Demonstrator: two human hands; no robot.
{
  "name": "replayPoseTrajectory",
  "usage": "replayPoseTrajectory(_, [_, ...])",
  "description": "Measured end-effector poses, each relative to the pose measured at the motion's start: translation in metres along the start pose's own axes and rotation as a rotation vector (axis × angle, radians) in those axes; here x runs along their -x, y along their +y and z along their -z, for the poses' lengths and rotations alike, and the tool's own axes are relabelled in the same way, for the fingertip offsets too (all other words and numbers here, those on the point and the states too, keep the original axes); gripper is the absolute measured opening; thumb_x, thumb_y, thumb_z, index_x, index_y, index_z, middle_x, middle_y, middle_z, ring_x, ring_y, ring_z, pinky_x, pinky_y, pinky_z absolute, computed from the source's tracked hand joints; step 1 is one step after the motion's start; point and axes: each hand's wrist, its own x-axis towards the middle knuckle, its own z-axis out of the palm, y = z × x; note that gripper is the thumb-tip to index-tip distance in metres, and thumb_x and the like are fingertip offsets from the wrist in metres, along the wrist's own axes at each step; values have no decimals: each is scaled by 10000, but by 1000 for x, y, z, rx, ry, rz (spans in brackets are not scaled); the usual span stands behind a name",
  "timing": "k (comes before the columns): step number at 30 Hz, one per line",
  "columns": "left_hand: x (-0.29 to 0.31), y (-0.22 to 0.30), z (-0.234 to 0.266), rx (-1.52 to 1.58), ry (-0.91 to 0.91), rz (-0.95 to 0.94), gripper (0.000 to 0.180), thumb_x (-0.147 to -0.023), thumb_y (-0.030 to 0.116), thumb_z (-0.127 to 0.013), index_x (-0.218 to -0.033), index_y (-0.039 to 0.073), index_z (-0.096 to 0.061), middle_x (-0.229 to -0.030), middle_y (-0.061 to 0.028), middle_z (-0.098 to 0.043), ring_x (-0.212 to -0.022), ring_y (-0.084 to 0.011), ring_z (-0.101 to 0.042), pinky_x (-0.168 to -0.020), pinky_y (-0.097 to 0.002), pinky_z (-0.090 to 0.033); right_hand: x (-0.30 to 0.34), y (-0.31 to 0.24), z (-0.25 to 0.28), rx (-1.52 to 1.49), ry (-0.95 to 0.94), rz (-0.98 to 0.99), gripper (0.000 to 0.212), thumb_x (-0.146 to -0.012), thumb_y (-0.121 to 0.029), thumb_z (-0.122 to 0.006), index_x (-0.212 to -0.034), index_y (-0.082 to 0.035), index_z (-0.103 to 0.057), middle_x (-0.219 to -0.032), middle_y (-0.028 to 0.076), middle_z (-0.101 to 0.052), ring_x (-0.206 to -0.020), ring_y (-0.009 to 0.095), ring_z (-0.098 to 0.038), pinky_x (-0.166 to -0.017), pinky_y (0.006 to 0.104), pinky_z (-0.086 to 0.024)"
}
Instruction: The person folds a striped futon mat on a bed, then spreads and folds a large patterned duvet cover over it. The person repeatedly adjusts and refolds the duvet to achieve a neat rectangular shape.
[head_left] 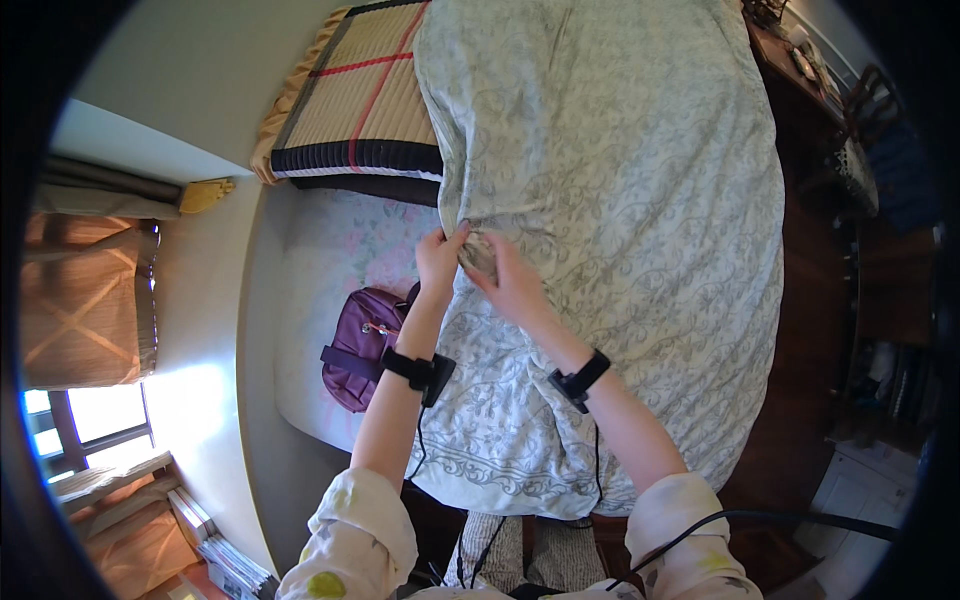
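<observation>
A pale quilt (640,200) with a grey scroll-and-leaf pattern spreads over most of the bed. At its left edge my left hand (437,262) pinches the cloth, thumb and fingers pressed together. Just to the right, my right hand (512,280) curls around a bunched fold of the same quilt. The two hands are close together, and the fabric puckers around them. What lies inside the bunched fold is hidden. Both wrists wear black straps with small dark boxes.
Left of the quilt, a purple bag (365,335) rests on a floral sheet (340,235). A striped, plaid-edged pillow (355,90) lies at the upper left. The wall and window (105,410) border the left side. A black cable (780,516) crosses the lower right; a white cabinet (860,490) stands there.
</observation>
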Motion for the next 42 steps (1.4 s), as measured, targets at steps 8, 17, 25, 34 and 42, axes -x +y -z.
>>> replayPoseTrajectory(8, [23,1,4,337,0,-75,249,-840,253,-564,-847,8,-606,-680,49,-527,-585,-24,-421,-525,-183,-329,-36,34,0,-104,76,-103,266,-722,-258,-635,-827,-34,-537,-676,117,-586,-653,279,-577,-579,354,-438])
replayPoseTrajectory(17, [20,6,10,354,-115,-56,297,-873,234,-498,-971,-37,-567,-898,-74,-599,-838,-142,-577,-749,-252,-461,-45,35,11,-122,295,-48,104,-763,-120,-557,-778,-26,-515,-678,139,-554,-648,325,-541,-577,382,-419])
replayPoseTrajectory(25, [8,-12,-26,263,-120,-60,319,-851,181,-531,-1062,-58,-518,-987,-105,-577,-855,-164,-574,-778,-277,-461,-44,68,50,-40,368,-172,118,-763,-88,-575,-829,-25,-500,-748,106,-544,-744,244,-547,-660,338,-420])
replayPoseTrajectory(34, [-1,-17,-37,27,10,-205,180,-736,138,-668,-766,-29,-607,-637,-24,-587,-556,-58,-509,-498,-186,-390,-39,78,52,-711,53,-293,134,-803,-135,-577,-822,-24,-504,-713,-2,-512,-664,81,-479,-610,216,-390])
replayPoseTrajectory(42, [-14,-16,21,70,48,-192,136,-759,122,-643,-780,-5,-599,-660,-26,-580,-565,-70,-521,-469,-188,-385,-43,77,74,-724,130,-281,96,-810,-103,-557,-815,-27,-499,-698,-4,-506,-642,72,-466,-589,199,-380])
